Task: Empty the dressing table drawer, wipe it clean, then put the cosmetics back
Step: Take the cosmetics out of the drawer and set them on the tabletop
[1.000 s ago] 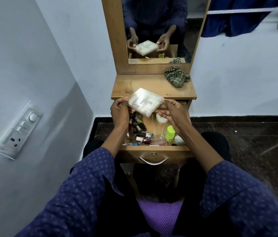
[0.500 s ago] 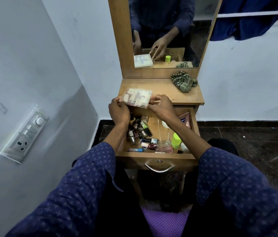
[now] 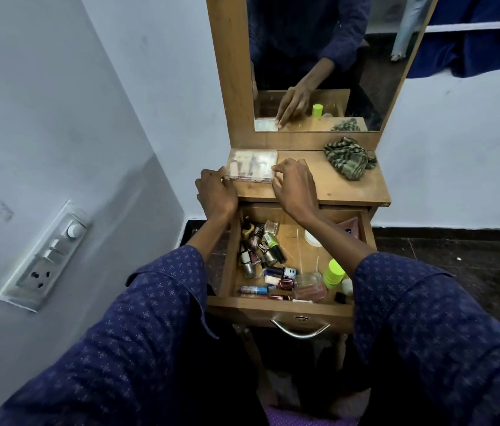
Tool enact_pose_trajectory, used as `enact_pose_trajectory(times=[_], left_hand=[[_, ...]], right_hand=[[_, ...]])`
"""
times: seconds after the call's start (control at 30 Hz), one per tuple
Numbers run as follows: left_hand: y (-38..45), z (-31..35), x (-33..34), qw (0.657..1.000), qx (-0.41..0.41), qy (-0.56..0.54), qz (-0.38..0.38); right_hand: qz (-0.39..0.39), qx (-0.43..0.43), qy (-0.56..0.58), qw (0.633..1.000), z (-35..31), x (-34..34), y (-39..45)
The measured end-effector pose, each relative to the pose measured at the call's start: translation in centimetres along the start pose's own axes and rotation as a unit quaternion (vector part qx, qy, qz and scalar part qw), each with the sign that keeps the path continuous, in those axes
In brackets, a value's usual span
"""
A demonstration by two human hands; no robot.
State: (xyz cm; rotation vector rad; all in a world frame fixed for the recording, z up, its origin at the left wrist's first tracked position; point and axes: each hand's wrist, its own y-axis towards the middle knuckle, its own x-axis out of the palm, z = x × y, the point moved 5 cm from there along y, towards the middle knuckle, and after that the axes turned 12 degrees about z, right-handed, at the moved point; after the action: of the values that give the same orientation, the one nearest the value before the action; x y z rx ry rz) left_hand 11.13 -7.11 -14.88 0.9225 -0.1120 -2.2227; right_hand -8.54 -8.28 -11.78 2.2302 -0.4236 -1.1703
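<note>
Between the fingers of the left hand [image 3: 216, 195] and right hand [image 3: 294, 182], both pinching its ends, the clear box [image 3: 251, 165] rests on the table [image 3: 350, 192]; released carelessly, it might slide off the near edge into the drawer [image 3: 279, 305].

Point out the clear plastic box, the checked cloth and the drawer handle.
clear plastic box [image 3: 251, 165], head view, middle of its lid.
checked cloth [image 3: 350, 161], head view, middle of the crumpled heap.
drawer handle [image 3: 301, 331], head view, middle of the metal bow.
</note>
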Motion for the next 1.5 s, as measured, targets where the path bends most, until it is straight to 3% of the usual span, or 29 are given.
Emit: enact_pose_trajectory(times=[0.47,0.57,0.7,0.83,0.93,1.13,1.5], left_hand=[[0.5,0.3,1.1,0.998,0.029,0.027,-0.046],[-1.2,-0.2,-0.2,0.999,0.023,-0.032,0.0],[-5.2,-0.6,-2.4,0.989,0.084,-0.09,0.087],[-8.6,-2.1,-1.8,0.989,0.12,-0.077,0.025],[-9.4,-3.1,-1.1,0.992,0.117,-0.046,-0.012],[-9.6,-3.0,-0.7,0.988,0.147,0.022,-0.031],[-9.8,-2.5,-1.0,0.98,0.175,0.092,-0.033]], right_hand=[[0.005,0.006,0.017,1.0,0.8,0.6,0.8],[0.007,0.017,0.046,0.999,0.6,-0.1,-0.7],[0.027,0.074,0.106,0.991,0.8,-1.4,-4.8],[0.038,0.084,0.103,0.99,0.4,-2.2,-9.1],[-0.008,0.086,0.098,0.991,0.1,-1.9,-10.7],[-0.173,0.115,-0.036,0.977,1.3,-1.0,-12.4],[-0.241,0.217,-0.04,0.945,2.9,0.1,-13.1]])
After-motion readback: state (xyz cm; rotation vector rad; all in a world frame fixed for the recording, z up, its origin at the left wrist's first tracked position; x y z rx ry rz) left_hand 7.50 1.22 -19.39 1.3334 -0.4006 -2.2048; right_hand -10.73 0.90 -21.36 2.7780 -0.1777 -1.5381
